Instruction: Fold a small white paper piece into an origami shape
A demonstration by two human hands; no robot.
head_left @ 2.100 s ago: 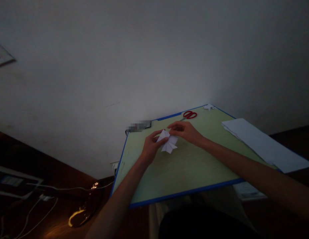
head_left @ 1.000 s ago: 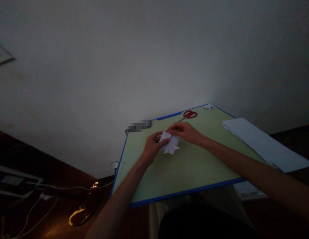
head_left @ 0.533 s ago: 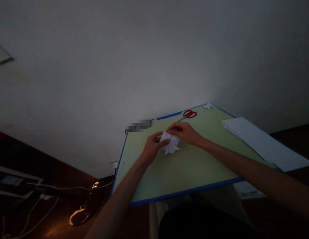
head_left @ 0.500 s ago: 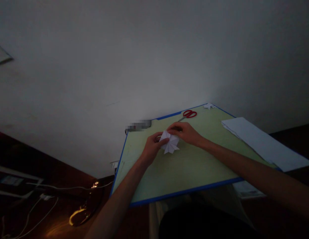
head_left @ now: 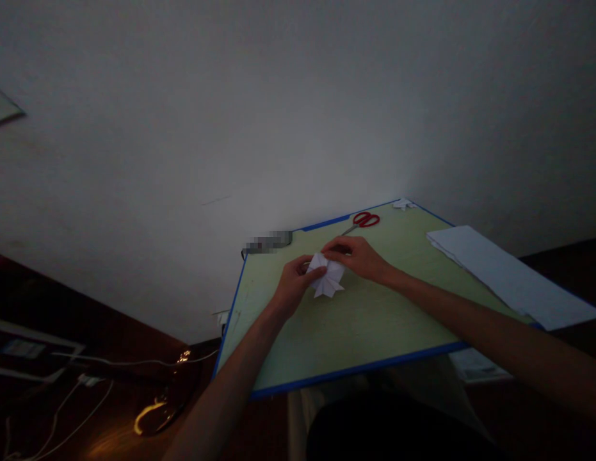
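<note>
A small folded white paper (head_left: 329, 283), creased and with pointed flaps at its lower end, is held above the table. My left hand (head_left: 294, 280) grips its left side, the thumb lying across the front and the fingers behind. At the paper's top edge, my right hand (head_left: 353, 253) pinches it between thumb and fingertips. Just beyond the right hand lie scissors (head_left: 365, 219) with red handles, their blades partly hidden by that hand.
The pale green table (head_left: 355, 326) has a blue rim and stands against a grey wall. White paper sheets (head_left: 504, 272) overhang its right edge. A small folded white piece (head_left: 403, 204) sits at the far corner, a blurred dark object (head_left: 267, 242) at the far left. Cables (head_left: 134, 362) run at lower left.
The folded paper has tilted very slightly, its lower flaps shifting a little to the left. Both hands keep their hold in nearly the same place.
</note>
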